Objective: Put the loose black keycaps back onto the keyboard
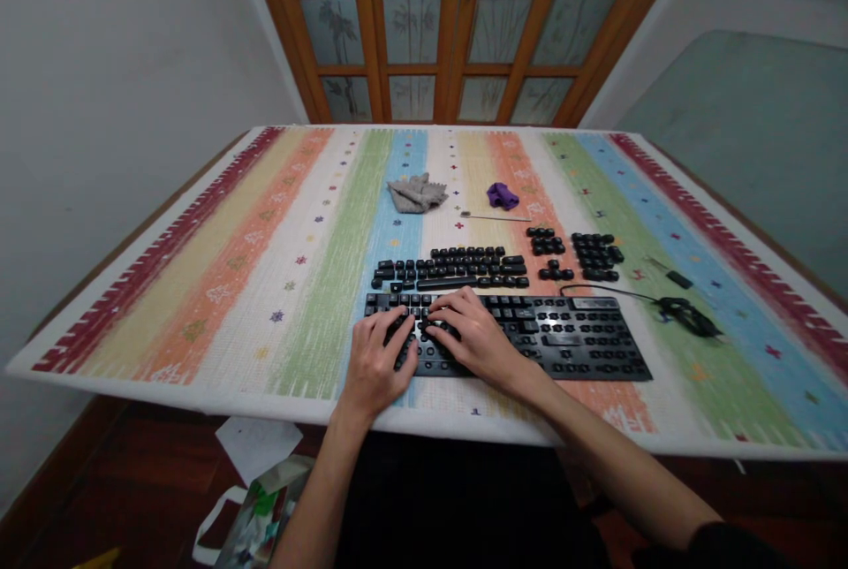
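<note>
On the near side of the surface [218,322] lies the keyboard [563,341], probably stiff and fairly weighty, best held by its ends; the keycaps [477,269] beyond look light and slick. Left hand [377,359] and right hand [473,335] meet its left part, fingers loosely curled; whether either grip pinches anything is hidden.
</note>
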A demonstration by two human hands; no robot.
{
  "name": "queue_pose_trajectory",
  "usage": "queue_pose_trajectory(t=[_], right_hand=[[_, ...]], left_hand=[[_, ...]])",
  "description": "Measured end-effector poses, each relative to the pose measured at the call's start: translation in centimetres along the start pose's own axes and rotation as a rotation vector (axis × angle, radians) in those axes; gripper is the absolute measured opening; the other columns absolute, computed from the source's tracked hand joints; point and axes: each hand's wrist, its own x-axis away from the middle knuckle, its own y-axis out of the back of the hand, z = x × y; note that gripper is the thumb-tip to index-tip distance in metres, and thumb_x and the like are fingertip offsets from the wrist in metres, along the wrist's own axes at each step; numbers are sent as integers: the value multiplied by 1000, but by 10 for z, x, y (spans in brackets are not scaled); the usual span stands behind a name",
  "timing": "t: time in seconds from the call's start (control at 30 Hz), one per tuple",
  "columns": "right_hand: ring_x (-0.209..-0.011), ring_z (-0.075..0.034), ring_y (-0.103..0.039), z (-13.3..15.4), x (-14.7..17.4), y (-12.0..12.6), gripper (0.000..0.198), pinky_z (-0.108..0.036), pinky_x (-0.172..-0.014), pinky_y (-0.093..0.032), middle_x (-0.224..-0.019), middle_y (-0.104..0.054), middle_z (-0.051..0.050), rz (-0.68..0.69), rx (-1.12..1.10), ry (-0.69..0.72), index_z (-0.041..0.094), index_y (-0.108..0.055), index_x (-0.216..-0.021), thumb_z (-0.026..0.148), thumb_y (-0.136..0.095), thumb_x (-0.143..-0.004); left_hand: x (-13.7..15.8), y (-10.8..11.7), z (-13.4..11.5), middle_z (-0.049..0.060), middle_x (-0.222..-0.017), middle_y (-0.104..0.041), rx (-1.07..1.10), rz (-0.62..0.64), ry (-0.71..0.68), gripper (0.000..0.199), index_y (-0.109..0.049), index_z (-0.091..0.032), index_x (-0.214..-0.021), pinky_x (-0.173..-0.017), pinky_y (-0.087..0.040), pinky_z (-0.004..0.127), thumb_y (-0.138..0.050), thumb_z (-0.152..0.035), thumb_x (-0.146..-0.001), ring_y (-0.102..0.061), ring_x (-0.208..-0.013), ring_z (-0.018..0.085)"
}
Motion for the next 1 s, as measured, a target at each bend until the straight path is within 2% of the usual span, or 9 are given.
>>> queue_pose_trajectory(t=[0.63, 1.0], right_hand=[[-99, -25, -54, 2, -2, -6, 10, -47, -89, -51, -106, -67, -10, -28, -5, 11, 17, -66, -100, 21, -59, -95], [-102, -28, -50, 12, -8, -4, 13, -47, -88, -51, -111, -63, -14, 36, 154, 34, 14, -68, -95, 16, -55, -94]], left_hand=[[0, 1, 0, 14, -124, -62, 9, 6, -3, 33, -63, -16, -120, -95, -47, 46, -63, -14, -87, -54, -112, 28], [2, 0, 1, 13, -126, -60, 12, 24, -30, 35, -67, -21, -119, -95, -47, 47, -65, -12, -85, -51, -112, 28]])
